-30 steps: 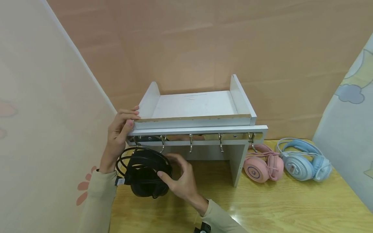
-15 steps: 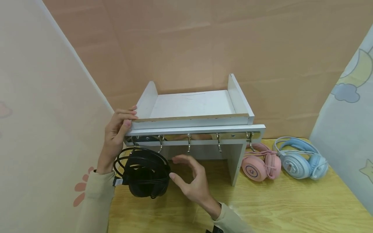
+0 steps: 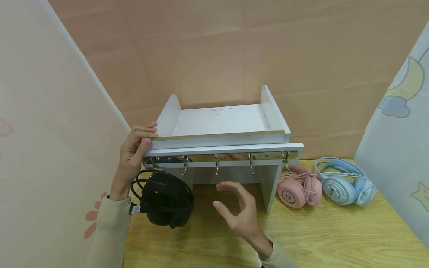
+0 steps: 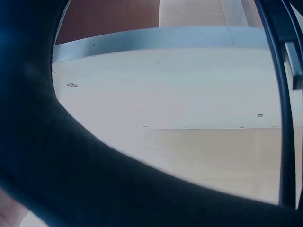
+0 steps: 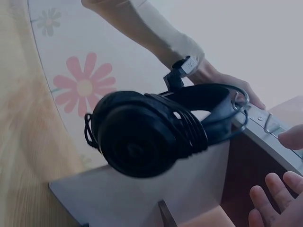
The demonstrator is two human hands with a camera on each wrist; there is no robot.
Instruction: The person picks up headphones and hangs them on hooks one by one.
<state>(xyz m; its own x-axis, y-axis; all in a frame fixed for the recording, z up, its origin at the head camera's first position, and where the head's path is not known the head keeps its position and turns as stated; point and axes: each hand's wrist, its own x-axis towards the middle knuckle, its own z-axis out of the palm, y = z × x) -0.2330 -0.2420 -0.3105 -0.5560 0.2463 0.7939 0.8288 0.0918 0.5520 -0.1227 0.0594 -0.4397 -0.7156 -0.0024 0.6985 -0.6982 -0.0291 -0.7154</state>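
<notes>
Black headphones hang; round logo on pink headphones illegible.

R hand has room in front of shelf, apart fr. black headphones on L & R panel. Mid hooks reachable fr. front; far-L hook obstructed, headphones hang at it. L hand takes up shelf's L corner, wall near. Pink headphones, then blue headphones, crowd outside R panel. Shelf top accessible fr. above.

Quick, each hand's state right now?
Left hand: closed, holding the left end of the white wooden hook rack.
Right hand: open, holding nothing, clear of the black over-ear headphones.
</notes>
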